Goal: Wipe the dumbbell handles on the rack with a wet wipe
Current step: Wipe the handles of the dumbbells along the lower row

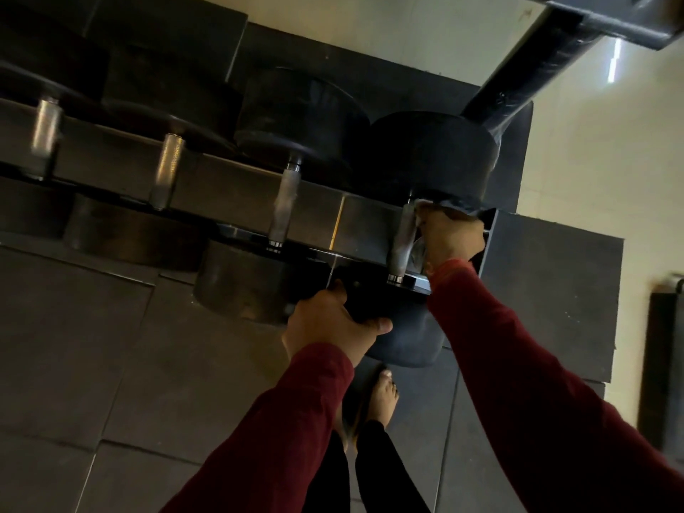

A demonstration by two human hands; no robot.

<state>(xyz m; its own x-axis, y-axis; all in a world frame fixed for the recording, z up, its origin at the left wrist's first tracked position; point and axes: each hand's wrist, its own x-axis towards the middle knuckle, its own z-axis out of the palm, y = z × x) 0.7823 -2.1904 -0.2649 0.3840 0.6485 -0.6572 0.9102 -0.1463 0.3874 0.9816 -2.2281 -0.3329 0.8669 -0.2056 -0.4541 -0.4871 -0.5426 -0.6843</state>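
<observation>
white wet wipe [420,249] being pressed against rightmost dumbbell handle [401,238], right hand [453,235] fingers curling round it; left hand [329,323] fingers gripping near black weight head [407,338].

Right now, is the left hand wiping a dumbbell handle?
No, the left hand grips the dumbbell's near weight head; the right hand holds the wipe at the handle.

This is a gym, most likely its free-weights corner. A long metal rack [237,194] carries a row of dumbbells [292,179] with round black heads and steel handles, lying side by side. Under the rack the floor [111,346] is covered with dark rubber tiles, and beyond the rack stands a pale wall [577,142].
</observation>
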